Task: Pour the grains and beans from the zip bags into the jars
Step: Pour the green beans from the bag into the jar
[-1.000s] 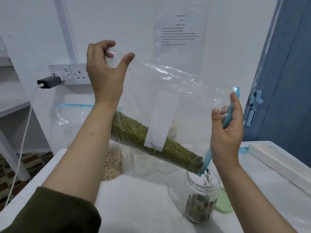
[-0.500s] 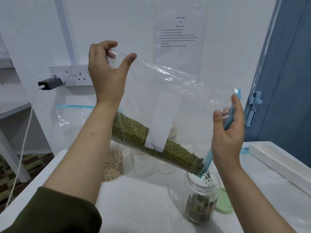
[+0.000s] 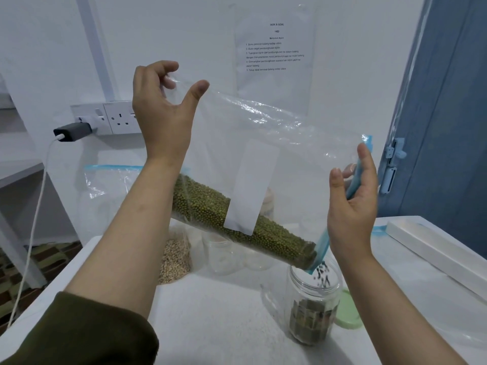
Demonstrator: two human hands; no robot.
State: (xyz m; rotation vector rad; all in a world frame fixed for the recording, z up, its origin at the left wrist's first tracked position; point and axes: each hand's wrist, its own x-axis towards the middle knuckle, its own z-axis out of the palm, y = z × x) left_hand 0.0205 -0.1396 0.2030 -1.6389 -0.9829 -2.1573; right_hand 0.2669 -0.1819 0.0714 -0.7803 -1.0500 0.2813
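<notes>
While the green beans [image 3: 245,225] lie banked along the low edge of the tilted zip bag [image 3: 263,159], a thin stream of them drops from its bottom corner into the open jar [image 3: 313,301], directly below the right hand [image 3: 350,206]. Jar stands on the white tabletop [image 3: 224,325], partly filled at the base; green lid [image 3: 347,310] lies flat just behind and to the right of it. Right hand: fingers [image 3: 367,164] and thumb curled round the blue zip strip at the bag mouth, gripping it. Left hand [image 3: 160,106], raised higher and across the bag from the right one: fingertips curled and pinching the clear upper corner of the bag, thumb spread apart from them. White label strip on the bag face, between the two hands. Beyond the left forearm, a second bag of pale grains [image 3: 175,256] sits on the tabletop, with empty clear jars [image 3: 224,254] behind the held bag. Farther back: wall socket [image 3: 118,117] with charger plugged in, left of the left hand; printed sheet [image 3: 274,48] on the wall above the bag.
</notes>
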